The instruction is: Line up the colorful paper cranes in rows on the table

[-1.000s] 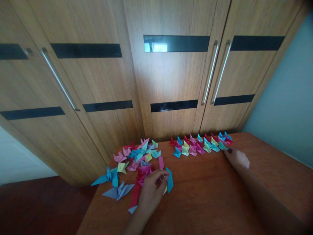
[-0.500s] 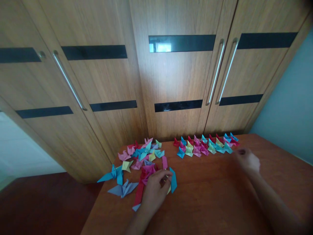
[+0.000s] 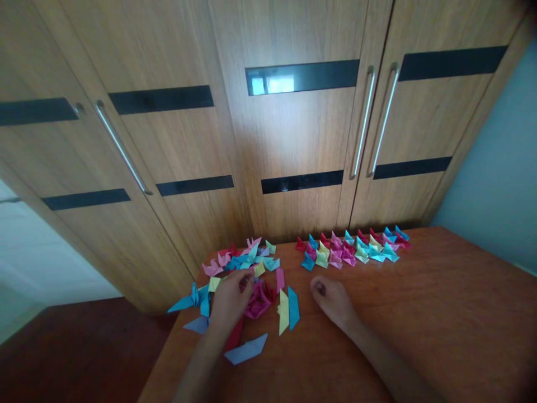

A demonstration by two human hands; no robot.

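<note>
My left hand (image 3: pixel 232 296) reaches over the loose pile of folded paper pieces, thumb and fingers pinched together. Whether a piece is between them is hidden. Just right of its fingers lies a magenta folded paper piece (image 3: pixel 259 302). A blue origami crane (image 3: pixel 195 299) sits left of this hand. My right hand (image 3: pixel 333 299) is curled closed above the table, with no paper showing in it. Between the hands lie a yellow folded strip (image 3: pixel 284 312) and a blue folded strip (image 3: pixel 293 309), side by side. A lavender strip (image 3: pixel 247 350) lies nearer me.
Small origami pieces (image 3: pixel 335 257) in several colours stand in rows at the back of the brown table (image 3: pixel 377 313). Behind it rises a wooden wardrobe (image 3: pixel 302 134) with metal handles. A pale blue wall (image 3: pixel 490 184) is on the right.
My right hand has come left from near the right end of the rows to the table's middle. My left hand has moved left and up over the pile, uncovering the yellow and lavender strips.
</note>
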